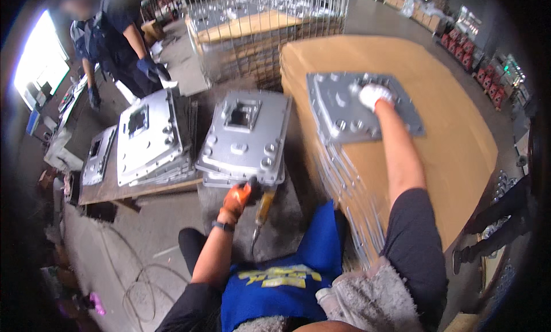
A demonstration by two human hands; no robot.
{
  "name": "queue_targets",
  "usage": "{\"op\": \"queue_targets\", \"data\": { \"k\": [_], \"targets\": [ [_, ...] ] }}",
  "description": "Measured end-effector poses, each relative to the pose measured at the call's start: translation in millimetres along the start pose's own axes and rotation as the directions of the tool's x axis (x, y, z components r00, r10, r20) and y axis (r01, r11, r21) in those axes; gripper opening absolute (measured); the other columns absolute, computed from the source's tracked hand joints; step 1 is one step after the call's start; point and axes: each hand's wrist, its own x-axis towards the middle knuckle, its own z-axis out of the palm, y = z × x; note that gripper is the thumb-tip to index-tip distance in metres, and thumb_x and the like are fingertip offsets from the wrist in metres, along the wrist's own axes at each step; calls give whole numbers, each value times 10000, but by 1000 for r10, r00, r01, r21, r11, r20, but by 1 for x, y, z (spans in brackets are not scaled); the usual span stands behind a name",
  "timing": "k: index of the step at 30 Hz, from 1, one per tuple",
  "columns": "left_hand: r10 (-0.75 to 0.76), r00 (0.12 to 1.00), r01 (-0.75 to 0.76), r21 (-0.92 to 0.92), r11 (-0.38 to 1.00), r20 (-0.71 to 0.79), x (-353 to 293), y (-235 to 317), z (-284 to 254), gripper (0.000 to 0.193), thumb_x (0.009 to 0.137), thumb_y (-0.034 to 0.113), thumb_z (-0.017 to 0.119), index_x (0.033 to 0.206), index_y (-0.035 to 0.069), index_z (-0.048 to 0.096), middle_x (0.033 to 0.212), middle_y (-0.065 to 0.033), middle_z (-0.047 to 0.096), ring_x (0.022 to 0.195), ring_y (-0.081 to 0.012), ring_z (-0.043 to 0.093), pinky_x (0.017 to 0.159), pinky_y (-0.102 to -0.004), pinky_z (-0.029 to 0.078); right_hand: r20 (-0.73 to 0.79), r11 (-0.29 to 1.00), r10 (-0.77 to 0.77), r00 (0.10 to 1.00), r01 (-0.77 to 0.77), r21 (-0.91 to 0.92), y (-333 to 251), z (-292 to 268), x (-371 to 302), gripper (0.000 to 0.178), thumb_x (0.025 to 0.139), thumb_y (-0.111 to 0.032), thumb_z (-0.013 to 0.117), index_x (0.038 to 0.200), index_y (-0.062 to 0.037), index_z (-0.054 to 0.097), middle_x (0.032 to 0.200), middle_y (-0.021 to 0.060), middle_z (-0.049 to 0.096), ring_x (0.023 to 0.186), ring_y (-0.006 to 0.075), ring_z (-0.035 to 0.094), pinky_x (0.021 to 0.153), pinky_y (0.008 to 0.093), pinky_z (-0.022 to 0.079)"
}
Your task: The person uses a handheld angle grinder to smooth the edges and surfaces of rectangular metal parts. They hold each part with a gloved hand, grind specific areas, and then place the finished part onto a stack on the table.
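Observation:
My left hand (236, 197), in an orange glove, is closed around the dark upper end of a hand tool (264, 208). The tool has a yellow body and a narrow metal tip pointing down toward my lap. Just beyond this hand lies a grey metal cover plate (244, 142) with a square opening and round bosses, on top of another plate. My right arm stretches far out, and my right hand (376, 95), in a white glove, rests on a similar cover plate (336, 105) at the right. Blur hides its fingers.
Cardboard sheets (453, 142) top a tall stack of plates under the right-hand plate. More plates (150, 138) are piled on a bench at left. A wire cage (267, 22) stands behind. A co-worker (117, 39) stands far left. A hose (139, 280) curls on the floor.

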Motion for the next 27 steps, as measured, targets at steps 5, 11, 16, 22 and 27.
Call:
{"op": "queue_targets", "data": {
  "k": [5,11,16,22,27],
  "targets": [
    [-10,1000,13,-132,991,26,-2,-19,-7,500,879,424,549,1172,20,518,1053,-102,633,908,-212,622,778,-350,496,61,999,38,997,-40,21,-12,8,-43,736,848,-649,324,1106,-24,616,1174,209,559,1094,365,542,931,441,417],
    [0,999,15,-312,950,50,-7,-27,-30,524,867,432,565,1212,42,505,1090,-114,621,953,-222,611,783,-376,491,121,994,24,992,-36,99,-33,7,-99,785,826,-676,329,1033,19,630,1114,247,577,1072,403,536,905,463,418],
    [198,959,-182,-92,979,205,-23,-21,-47,555,854,399,609,1222,2,486,1044,-96,635,881,-176,616,743,-270,490,49,998,-20,999,17,64,-53,12,-132,763,824,-669,354,964,20,650,1028,289,581,1026,411,554,882,462,433],
    [46,991,-41,-47,998,124,-77,-37,-30,487,854,354,606,1180,-5,549,1005,-70,636,853,-129,583,736,-243,461,97,972,-210,973,197,131,-77,38,-167,722,820,-671,378,832,-5,657,749,244,615,757,397,601,718,465,428],
    [69,992,-71,17,997,106,-120,-46,-23,524,824,359,637,1121,-66,564,1015,-121,638,917,-160,583,815,-277,458,89,928,-264,960,228,294,-119,10,-205,714,801,-700,385,688,-39,629,643,131,605,679,295,594,677,397,431]
  ]
}}
